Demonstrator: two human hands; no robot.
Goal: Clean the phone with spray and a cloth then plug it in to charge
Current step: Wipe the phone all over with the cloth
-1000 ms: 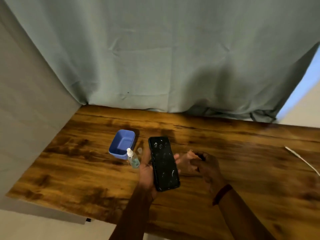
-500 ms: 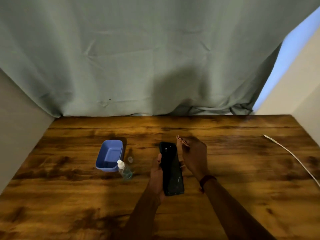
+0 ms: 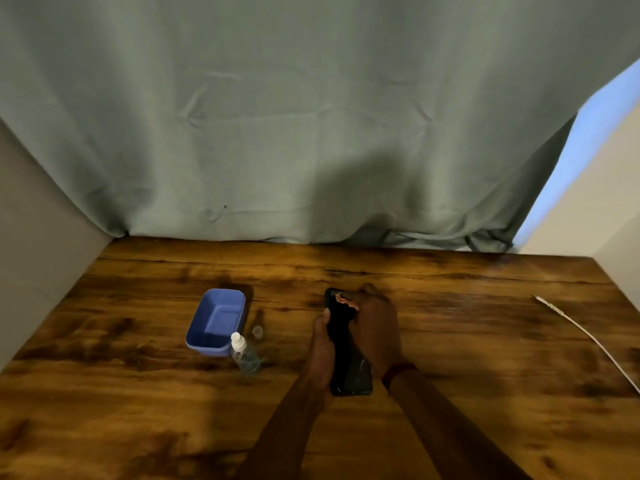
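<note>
My left hand (image 3: 320, 351) grips a black phone (image 3: 348, 368) by its left edge, held lengthwise over the wooden table (image 3: 467, 358). My right hand (image 3: 375, 327) presses a small pinkish cloth (image 3: 343, 299) against the phone's upper end, covering much of the screen. A small clear spray bottle (image 3: 244, 355) with a white nozzle stands left of my hands, its clear cap (image 3: 257, 331) lying just behind it. A white charging cable (image 3: 585, 336) runs along the table's right side, its plug end pointing toward the back.
A blue plastic tub (image 3: 216, 320) sits left of the spray bottle, touching or nearly touching it. A grey-green curtain (image 3: 311, 133) hangs behind the table. Walls close in on the left and right sides.
My right hand has come from beside the phone onto its upper end with the cloth. The phone has turned more edge-on and the view has shifted to the right.
</note>
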